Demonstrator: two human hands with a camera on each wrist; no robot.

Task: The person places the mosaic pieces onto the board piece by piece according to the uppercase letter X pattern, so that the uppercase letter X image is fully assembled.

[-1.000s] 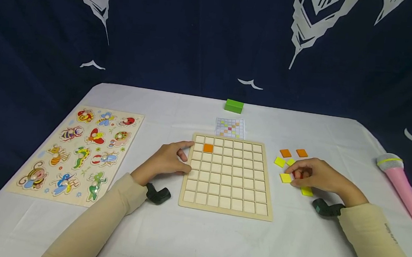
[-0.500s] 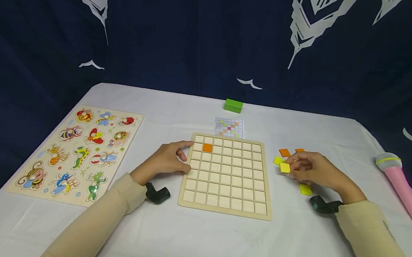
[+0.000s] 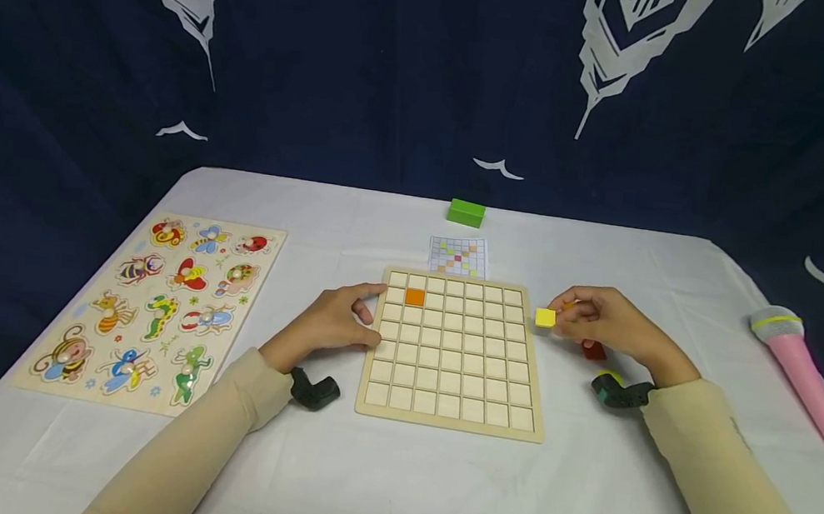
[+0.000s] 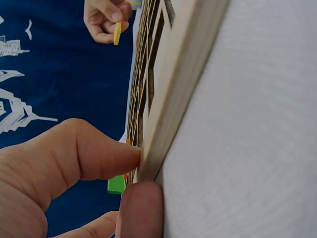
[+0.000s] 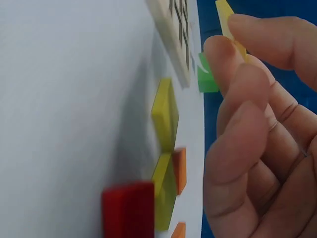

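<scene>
My right hand (image 3: 604,323) pinches a yellow square tile (image 3: 545,318) between thumb and fingertips, above the table beside the wooden grid board's right edge. In the right wrist view this yellow tile (image 5: 225,19) stands out past the fingertips. Below lie a red tile (image 5: 129,210), two yellow tiles (image 5: 165,114) and orange tiles (image 5: 180,171); the head view mostly hides these behind the hand. My left hand (image 3: 330,320) touches the left edge of the grid board (image 3: 450,423), index finger and thumb spread apart along it. One orange tile (image 3: 414,297) sits in a cell at the board's upper left.
Behind the board lies a small coloured pattern card (image 3: 459,255), with a green block (image 3: 466,213) farther back. An insect puzzle board (image 3: 158,310) lies at the left. A pink toy microphone (image 3: 803,373) lies at the far right.
My right hand has picked up a yellow tile from the loose tiles and carried it left and away from me, toward the board's right edge. The left hand has stayed in place.
</scene>
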